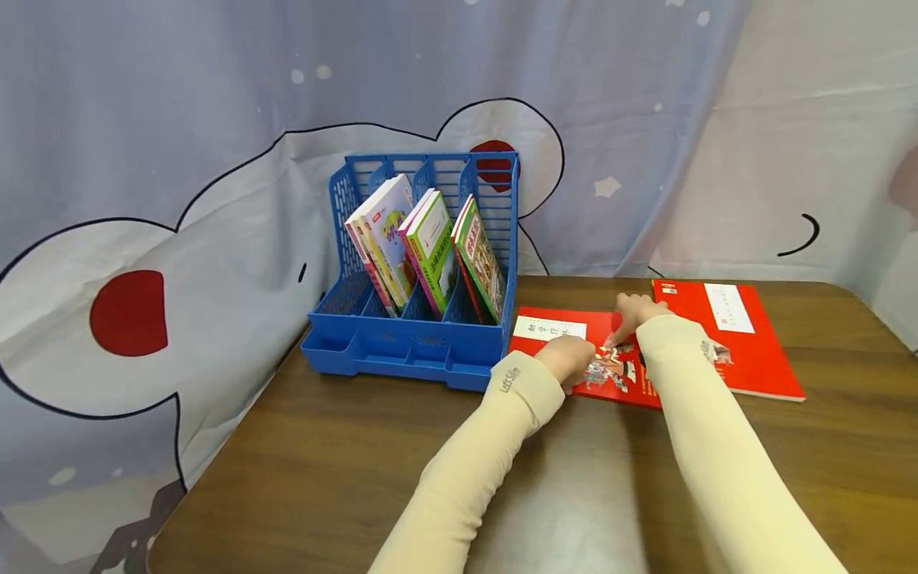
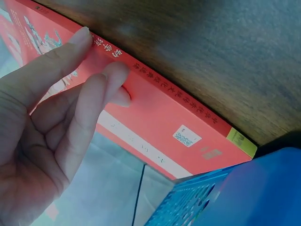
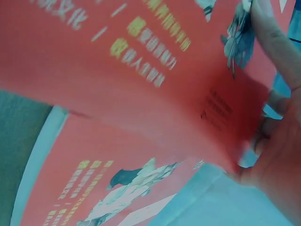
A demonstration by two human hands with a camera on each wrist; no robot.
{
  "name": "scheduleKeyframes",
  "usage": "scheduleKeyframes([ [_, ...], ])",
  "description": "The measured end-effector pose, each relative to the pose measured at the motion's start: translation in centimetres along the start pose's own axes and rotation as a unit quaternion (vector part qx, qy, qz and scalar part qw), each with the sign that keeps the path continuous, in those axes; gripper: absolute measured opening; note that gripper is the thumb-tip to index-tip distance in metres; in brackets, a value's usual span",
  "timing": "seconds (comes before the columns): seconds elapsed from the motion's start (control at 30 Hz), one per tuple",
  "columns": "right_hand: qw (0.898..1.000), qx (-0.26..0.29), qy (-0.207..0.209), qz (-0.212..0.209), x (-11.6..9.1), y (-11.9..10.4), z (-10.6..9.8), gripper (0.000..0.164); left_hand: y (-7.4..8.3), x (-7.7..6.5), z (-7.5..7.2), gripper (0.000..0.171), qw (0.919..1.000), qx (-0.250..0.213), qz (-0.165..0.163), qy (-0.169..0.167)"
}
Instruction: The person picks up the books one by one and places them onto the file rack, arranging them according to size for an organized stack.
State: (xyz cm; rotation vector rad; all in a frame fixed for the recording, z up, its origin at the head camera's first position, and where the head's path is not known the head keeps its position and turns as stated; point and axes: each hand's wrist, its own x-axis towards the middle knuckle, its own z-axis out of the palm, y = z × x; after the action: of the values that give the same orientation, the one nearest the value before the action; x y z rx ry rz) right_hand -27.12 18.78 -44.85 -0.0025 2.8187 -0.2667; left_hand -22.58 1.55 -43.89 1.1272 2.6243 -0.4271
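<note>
A red book with a white title strip lies on the table to the right of the blue rack. My left hand is at its near edge. In the left wrist view, the bent fingers touch the red cover and the thumb rests by the spine; no grip round the book shows. My right hand holds the book's right end. In the right wrist view, its thumb lies on the cover while other fingers curl at the edge, partly hidden.
A second red book lies to the right, partly under the first one's end in the right wrist view. The blue rack holds several upright books leaning in its slots. A patterned curtain hangs behind the table.
</note>
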Motion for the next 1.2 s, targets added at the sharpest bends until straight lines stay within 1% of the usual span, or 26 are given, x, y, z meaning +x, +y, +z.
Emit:
scheduleKeyframes([
  [0.1, 0.999, -0.013, 0.028, -0.021, 0.0, -0.4, -0.7, 0.072, -0.3, 0.2, -0.1, 0.022, 0.9999, -0.013, -0.001, 0.004],
  [0.23, 0.997, -0.012, 0.048, -0.057, 0.0, -1.0, -1.8, 0.064, -0.7, 0.4, 0.0, 0.019, 0.9996, -0.027, -0.004, 0.008],
  [0.3, 0.996, -0.01, 0.047, -0.075, -0.2, -1.1, -2.2, 0.061, -0.7, 0.4, 0.2, 0.017, 0.9996, -0.028, -0.003, 0.009],
  [0.4, 0.993, -0.021, 0.041, -0.111, -0.6, -1.1, -2.8, 0.055, -0.7, 0.4, 0.8, 0.015, 0.9996, -0.025, 0.011, 0.011],
  [0.5, 0.989, -0.022, 0.031, -0.141, -1.1, -1.1, -3.4, 0.052, -1.1, 0.2, 1.2, 0.011, 0.999, -0.027, 0.026, 0.024],
  [0.57, 0.987, -0.015, 0.032, -0.154, -1.5, -1.0, -3.8, 0.053, -1.6, -0.1, 1.1, 0.009, 0.9985, -0.029, 0.031, 0.035],
  [0.63, 0.986, -0.008, 0.033, -0.161, -1.9, -1.0, -4.1, 0.054, -2.1, -0.6, 0.8, 0.009, 0.9976, -0.045, 0.024, 0.046],
  [0.7, 0.985, -0.005, 0.039, -0.166, -2.3, -0.8, -4.3, 0.054, -2.5, -1.0, 0.5, 0.013, 0.9959, -0.07, 0.009, 0.057],
  [0.77, 0.984, -0.009, 0.043, -0.172, -2.8, -0.6, -4.5, 0.054, -2.7, -1.5, 0.2, 0.017, 0.9914, -0.109, -0.013, 0.072],
  [0.83, 0.983, -0.014, 0.049, -0.177, -3.3, -0.5, -4.8, 0.054, -2.8, -1.8, 0.2, 0.02, 0.9816, -0.153, -0.038, 0.107],
  [0.9, 0.981, -0.02, 0.063, -0.182, -3.9, -0.6, -5.5, 0.053, -2.9, -2.0, 0.3, 0.02, 0.9657, -0.187, -0.061, 0.17],
  [0.93, 0.98, -0.022, 0.071, -0.183, -4.2, -0.8, -5.9, 0.052, -3.1, -2.1, 0.3, 0.019, 0.9545, -0.201, -0.072, 0.208],
  [0.97, 0.98, -0.025, 0.079, -0.183, -4.5, -0.9, -6.3, 0.052, -3.2, -2.2, 0.4, 0.018, 0.9412, -0.213, -0.082, 0.249],
  [1.03, 0.978, -0.031, 0.098, -0.18, -5.3, -1.1, -7.1, 0.049, -3.5, -2.3, 0.4, 0.017, 0.9112, -0.237, -0.1, 0.322],
  [1.07, 0.978, -0.035, 0.107, -0.176, -5.6, -1.2, -7.5, 0.048, -3.7, -2.3, 0.4, 0.017, 0.8975, -0.245, -0.107, 0.351],
  [1.13, 0.977, -0.044, 0.122, -0.17, -6.5, -1.2, -8.2, 0.047, -3.9, -2.4, 0.4, 0.018, 0.8732, -0.272, -0.115, 0.388],
  [1.2, 0.976, -0.051, 0.136, -0.164, -7.3, -1.1, -8.8, 0.045, -4.0, -2.4, 0.4, 0.02, 0.8512, -0.303, -0.118, 0.412],
])
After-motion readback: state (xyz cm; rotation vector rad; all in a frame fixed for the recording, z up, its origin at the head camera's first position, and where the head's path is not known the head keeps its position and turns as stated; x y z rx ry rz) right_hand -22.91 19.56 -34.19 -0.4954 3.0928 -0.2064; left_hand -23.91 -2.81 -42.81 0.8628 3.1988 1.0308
